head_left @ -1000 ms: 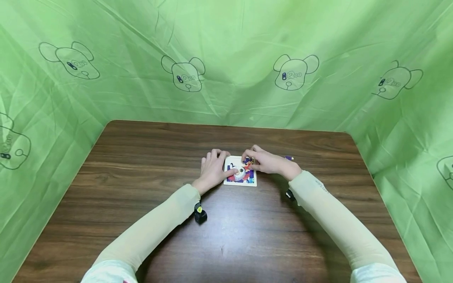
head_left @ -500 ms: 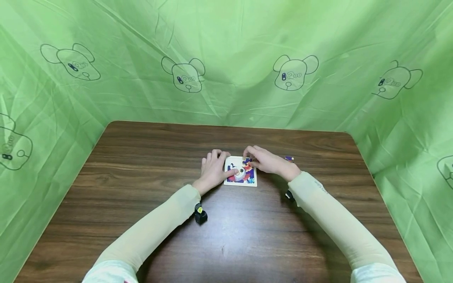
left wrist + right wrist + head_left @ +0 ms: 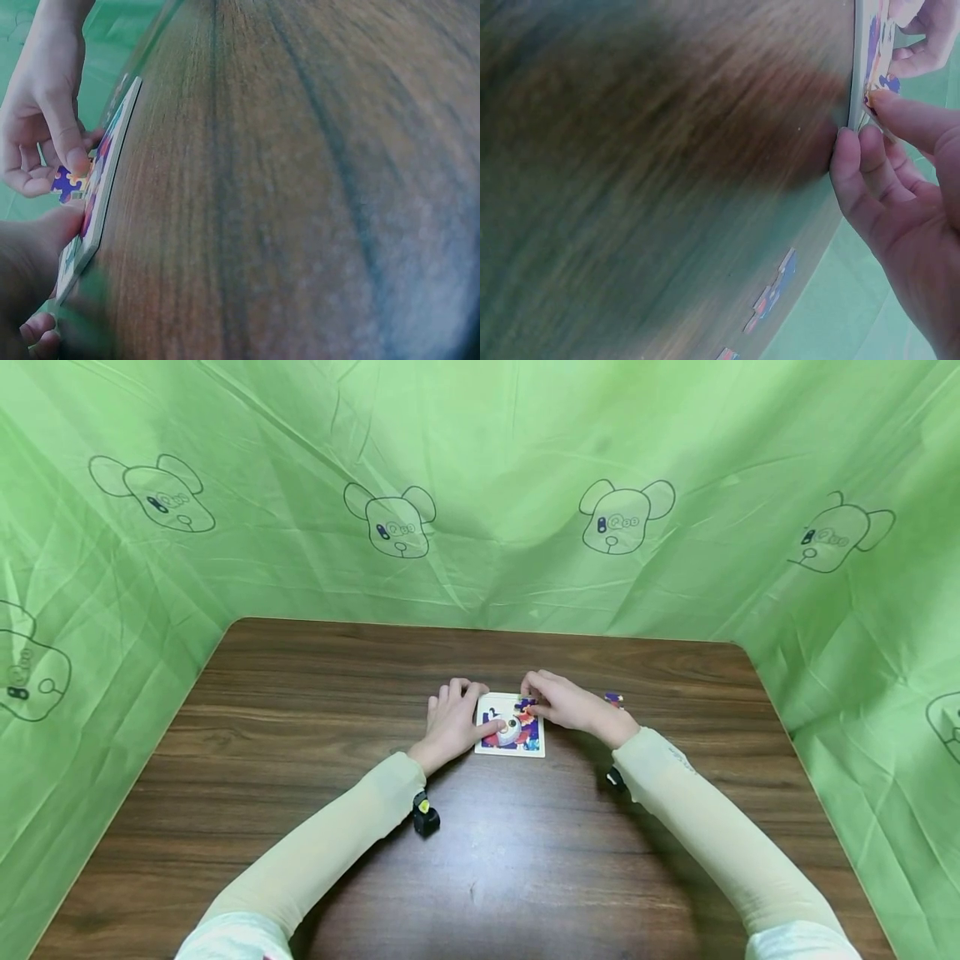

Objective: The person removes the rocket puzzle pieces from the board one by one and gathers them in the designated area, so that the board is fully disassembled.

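Observation:
A square jigsaw puzzle board [image 3: 510,747] with a colourful cartoon picture and a pale frame lies flat on the table. My left hand [image 3: 452,718] holds it at the left, the thumb across the picture and the other fingers by the left edge and far corner. At the board's far right corner, my right hand [image 3: 566,700] pinches a puzzle piece between thumb and fingers. In the left wrist view the purple and orange puzzle piece [image 3: 66,181] shows tilted by the right thumb. The right wrist view shows fingertips against the board's edge [image 3: 857,67].
Loose puzzle pieces [image 3: 614,698] lie on the brown wooden table [image 3: 300,727] to the right of the right hand; the right wrist view shows several joined or close together [image 3: 771,292]. A green cloth [image 3: 480,568] with printed bear heads hangs behind the table and at both sides.
The right hand has shifted slightly right along the board's far right corner, uncovering more of the picture. The left hand stays in place on the board.

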The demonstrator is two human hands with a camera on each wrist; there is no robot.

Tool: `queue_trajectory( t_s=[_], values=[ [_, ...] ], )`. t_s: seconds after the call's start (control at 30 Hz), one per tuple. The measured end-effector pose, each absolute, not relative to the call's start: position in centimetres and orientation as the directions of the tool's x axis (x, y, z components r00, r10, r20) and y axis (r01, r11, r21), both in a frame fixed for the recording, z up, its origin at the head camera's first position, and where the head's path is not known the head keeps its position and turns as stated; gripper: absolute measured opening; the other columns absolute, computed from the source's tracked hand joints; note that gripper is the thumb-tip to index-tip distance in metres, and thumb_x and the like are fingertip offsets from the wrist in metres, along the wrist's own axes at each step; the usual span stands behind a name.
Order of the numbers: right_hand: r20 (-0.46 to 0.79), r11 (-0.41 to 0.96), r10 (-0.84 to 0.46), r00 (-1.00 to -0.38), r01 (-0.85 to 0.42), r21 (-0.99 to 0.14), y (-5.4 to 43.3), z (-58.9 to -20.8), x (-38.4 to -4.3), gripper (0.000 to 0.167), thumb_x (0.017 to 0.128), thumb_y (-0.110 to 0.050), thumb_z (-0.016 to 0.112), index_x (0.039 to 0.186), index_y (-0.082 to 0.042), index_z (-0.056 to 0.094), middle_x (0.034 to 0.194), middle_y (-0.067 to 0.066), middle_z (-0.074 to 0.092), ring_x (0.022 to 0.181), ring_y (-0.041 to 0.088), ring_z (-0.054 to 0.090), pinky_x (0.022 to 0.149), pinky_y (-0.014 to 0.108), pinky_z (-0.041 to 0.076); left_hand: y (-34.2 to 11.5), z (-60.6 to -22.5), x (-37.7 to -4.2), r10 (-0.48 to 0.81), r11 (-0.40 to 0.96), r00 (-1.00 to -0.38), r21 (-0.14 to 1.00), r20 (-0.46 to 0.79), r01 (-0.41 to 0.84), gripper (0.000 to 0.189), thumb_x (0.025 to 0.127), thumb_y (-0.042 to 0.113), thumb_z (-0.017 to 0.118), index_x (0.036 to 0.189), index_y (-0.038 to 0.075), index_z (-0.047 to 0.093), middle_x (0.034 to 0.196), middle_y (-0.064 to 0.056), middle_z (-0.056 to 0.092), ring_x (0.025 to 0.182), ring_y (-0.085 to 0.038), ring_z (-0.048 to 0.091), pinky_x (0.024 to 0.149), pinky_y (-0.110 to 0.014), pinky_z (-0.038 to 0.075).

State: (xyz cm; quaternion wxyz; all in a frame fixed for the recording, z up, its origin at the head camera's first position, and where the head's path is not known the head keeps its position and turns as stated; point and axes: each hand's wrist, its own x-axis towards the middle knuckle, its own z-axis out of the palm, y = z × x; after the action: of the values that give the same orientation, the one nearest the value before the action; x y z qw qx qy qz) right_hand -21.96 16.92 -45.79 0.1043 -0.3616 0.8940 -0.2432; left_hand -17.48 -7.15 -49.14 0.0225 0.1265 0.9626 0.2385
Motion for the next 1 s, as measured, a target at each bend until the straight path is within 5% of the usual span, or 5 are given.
queue_trajectory(
  t_s=[0.4,1.0],
  values=[
    [0.080,0.549,-0.733,-0.675,-0.657,-0.516,17.55,-45.93,-21.72,0.016,0.098,-0.004,0.070,0.112,-0.011,0.065,0.104,0.005,0.068,0.097,0.021,0.066,0.089,0.041,0.056,-7.18,-49.25,-17.53,0.252,0.853,-0.967,0.468,0.017,0.231,0.070,0.088,0.059,0.077,0.140,0.017,0.058,0.143,-0.014,0.049,0.118,-0.031,0.048,0.090,-0.044,0.037],
    [-0.003,0.613,-0.649,-0.761,-0.520,-0.596,17.78,-46.33,-22.07,0.015,0.097,-0.004,0.072,0.107,-0.010,0.063,0.092,0.001,0.069,0.088,0.018,0.065,0.083,0.040,0.055,-7.14,-49.02,-17.59,0.251,0.859,-0.968,0.459,0.006,0.226,0.066,0.088,0.059,0.077,0.136,0.018,0.060,0.143,-0.014,0.048,0.118,-0.031,0.048,0.092,-0.045,0.037]
  ],
)
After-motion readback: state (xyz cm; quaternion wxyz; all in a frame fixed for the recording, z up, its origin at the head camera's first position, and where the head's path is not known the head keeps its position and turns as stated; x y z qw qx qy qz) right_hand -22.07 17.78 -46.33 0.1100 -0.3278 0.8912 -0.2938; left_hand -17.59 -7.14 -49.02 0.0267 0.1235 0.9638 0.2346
